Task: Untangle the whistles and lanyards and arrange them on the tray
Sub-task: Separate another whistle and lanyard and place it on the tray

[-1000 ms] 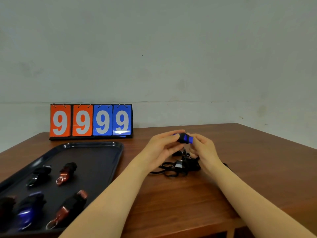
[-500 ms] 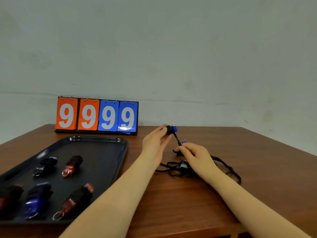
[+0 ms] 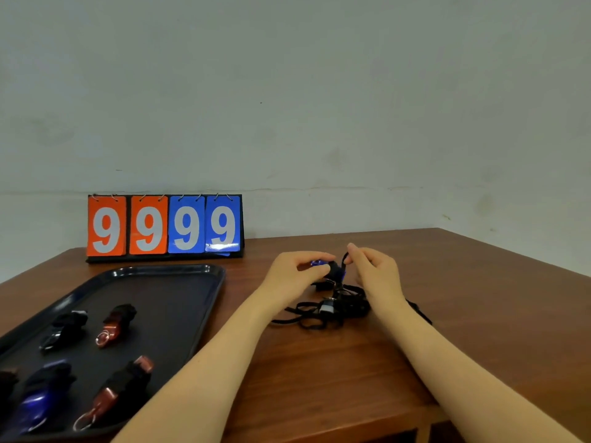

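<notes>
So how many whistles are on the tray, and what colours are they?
Copper whistles: 2
Black whistle: 1
Blue whistle: 1
Dark one cut off at the tray's left edge, colour unclear: 1
Total: 5

Count: five wrapped whistles on one tray (image 3: pixel 204 276), one blue whistle (image 3: pixel 318 263) in two hands, one silver whistle (image 3: pixel 327 306) in the lanyard tangle (image 3: pixel 319 318), one four-card scoreboard (image 3: pixel 164 225).
</notes>
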